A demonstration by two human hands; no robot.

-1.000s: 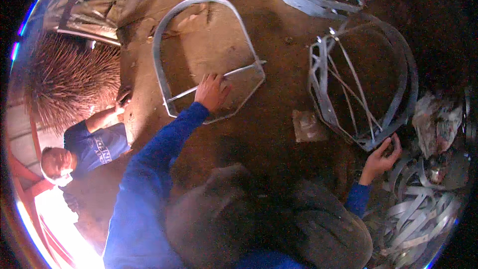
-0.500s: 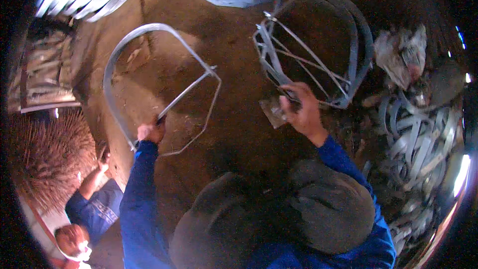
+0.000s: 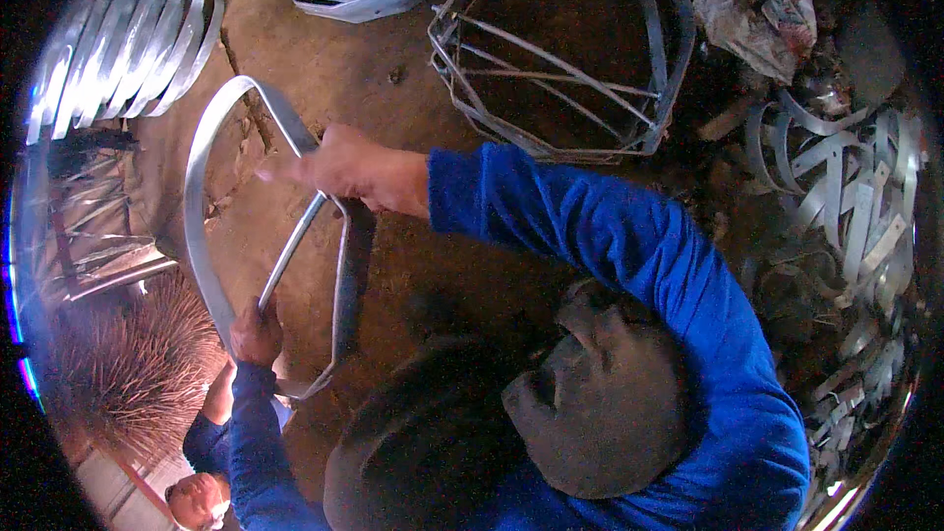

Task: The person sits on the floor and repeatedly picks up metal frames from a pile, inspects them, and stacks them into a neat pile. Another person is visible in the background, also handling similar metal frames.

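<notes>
One silvery arched frame point(image 3: 200, 226) (crossbar point(image 3: 292, 247) inside), left hand point(image 3: 258, 334) closed on it, right hand point(image 3: 344, 169) half-curled, hold unclear.

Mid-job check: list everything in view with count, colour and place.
Metal frame: one, silver-grey, left of centre
Cross rod: one, silver, across that frame
Braced frames: overlapping, count unclear, grey, upper centre-right
Curved strips: many, silver, upper left and top
Loose strips: many, silver-grey, right
Thin rods: many, reddish-brown, lower left
Crumpled sheet: one, pale, upper right
Surface: one, brown, underneath
Co-worker: one, dark-blue sleeve, lower left
Knees: two, grey-brown trousers, lower centre
Sleeves: two, blue
Left hand: on cross rod
Right hand: at frame's right side
</notes>
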